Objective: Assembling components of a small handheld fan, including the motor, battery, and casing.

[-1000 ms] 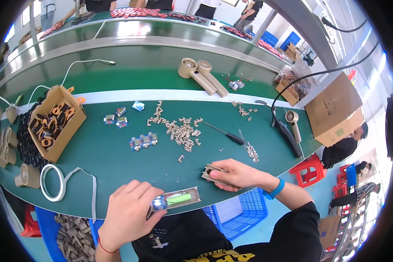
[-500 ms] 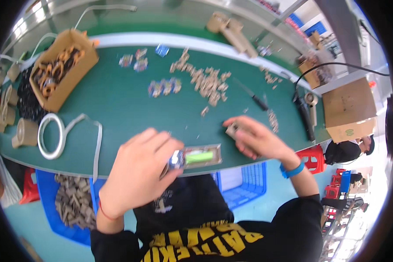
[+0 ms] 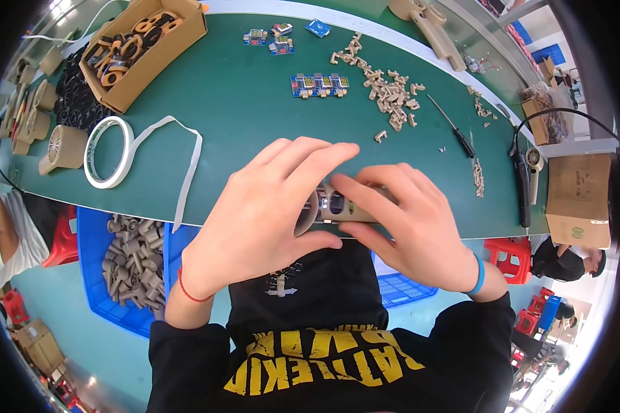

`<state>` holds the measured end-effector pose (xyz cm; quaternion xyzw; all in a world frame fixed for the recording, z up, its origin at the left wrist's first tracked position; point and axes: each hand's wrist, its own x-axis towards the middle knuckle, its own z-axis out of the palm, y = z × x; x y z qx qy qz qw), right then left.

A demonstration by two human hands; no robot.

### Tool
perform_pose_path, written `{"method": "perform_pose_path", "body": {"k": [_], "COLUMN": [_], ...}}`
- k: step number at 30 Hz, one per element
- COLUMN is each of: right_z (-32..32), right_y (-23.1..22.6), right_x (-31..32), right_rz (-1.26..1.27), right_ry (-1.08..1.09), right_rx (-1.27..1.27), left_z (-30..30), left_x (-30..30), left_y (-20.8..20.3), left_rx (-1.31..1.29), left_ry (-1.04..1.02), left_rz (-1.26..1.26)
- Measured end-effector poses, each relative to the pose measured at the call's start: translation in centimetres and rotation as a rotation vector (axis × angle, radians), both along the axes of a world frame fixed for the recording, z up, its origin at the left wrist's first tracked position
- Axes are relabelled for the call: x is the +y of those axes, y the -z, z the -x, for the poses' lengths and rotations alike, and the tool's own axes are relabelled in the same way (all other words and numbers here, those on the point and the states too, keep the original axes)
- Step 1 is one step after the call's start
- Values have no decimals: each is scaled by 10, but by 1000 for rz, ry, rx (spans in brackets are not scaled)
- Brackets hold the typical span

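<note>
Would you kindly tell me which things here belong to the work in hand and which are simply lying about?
Likely in the job:
held beige casing
blue circuit boards
small beige clips

Apparently lying about:
white tape roll
screwdriver
cardboard box

Looks like a factory or workshop for assembling small electronic devices. Shows as much on the long green surface (image 3: 248, 113), spread with blue circuit boards (image 3: 320, 85), a heap of tiny beige plastic parts (image 3: 393, 102), a screwdriver (image 3: 465, 143) and a roll of white tape (image 3: 126, 157). Carries parts by the batch too: a cardboard box (image 3: 164, 63) full of black and orange rings (image 3: 125, 51) at the left, with beige cylindrical housings (image 3: 66, 149) nearby. Keeps many more below, in a blue crate (image 3: 89, 258) piled with beige tubular pieces (image 3: 134, 261). Has red plastic stools (image 3: 508, 246), a brown carton (image 3: 577, 196) and other people (image 3: 556, 261) at both sides, as in a shared production hall.
</note>
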<state>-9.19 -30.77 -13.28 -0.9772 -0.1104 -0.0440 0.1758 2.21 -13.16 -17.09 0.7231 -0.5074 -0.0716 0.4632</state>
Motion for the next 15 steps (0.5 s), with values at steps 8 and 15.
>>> {"method": "perform_pose_path", "body": {"k": [8, 15], "right_z": [-7, -1], "right_y": [6, 24], "right_x": [3, 6], "right_rz": [-87, -197], "right_ry": [-16, 12], "right_rx": [27, -67], "left_z": [-2, 3], "left_x": [1, -3], "left_y": [4, 4], "left_rx": [-27, -19], "left_ry": [-20, -88], "left_rz": [7, -7]}}
